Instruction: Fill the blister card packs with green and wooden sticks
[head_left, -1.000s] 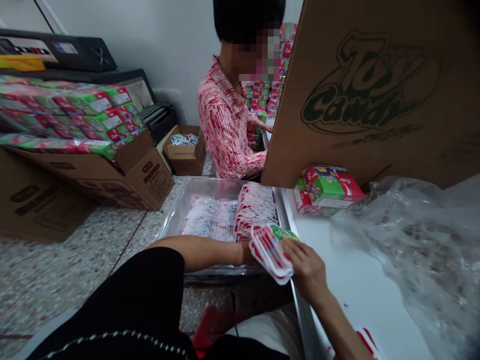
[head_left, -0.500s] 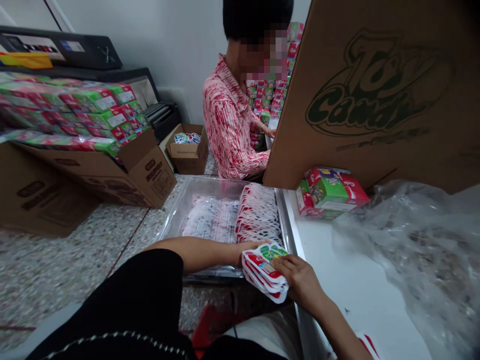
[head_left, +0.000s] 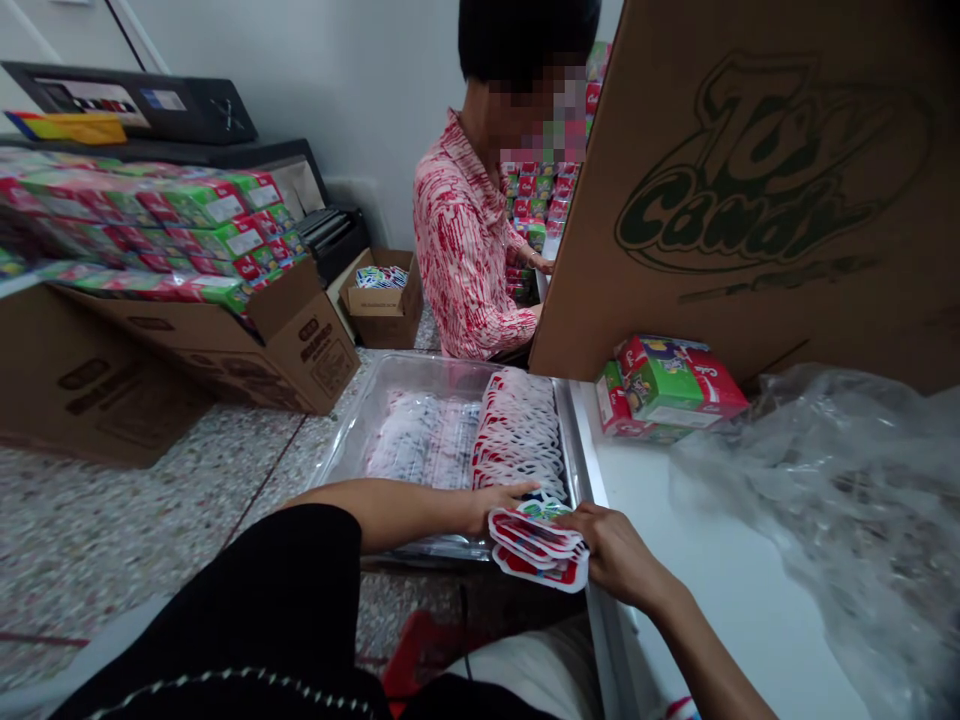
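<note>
Both hands (head_left: 499,505) (head_left: 626,560) grasp stacked packets (head_left: 541,552); carton (head_left: 750,310) reads "Toy Candy", red-green boxes (head_left: 679,385) probably "Cola".

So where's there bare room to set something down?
The white tabletop is bare between the right forearm and the crumpled plastic; so is the floor left of the clear tub. Crowded: the tub's right side, full of packs, and beside the red-green boxes.

Lighting was dim, cool and diffuse; small pale highlights lay on the plastic sheeting (head_left: 847,480), with deep shadow below the clear tray (head_left: 366,405). Definition was soft: stacked packs (head_left: 142,215) at left blurred, side edges stretched, upper right corner blackened, co-worker (head_left: 472,235) partly pixelated.
</note>
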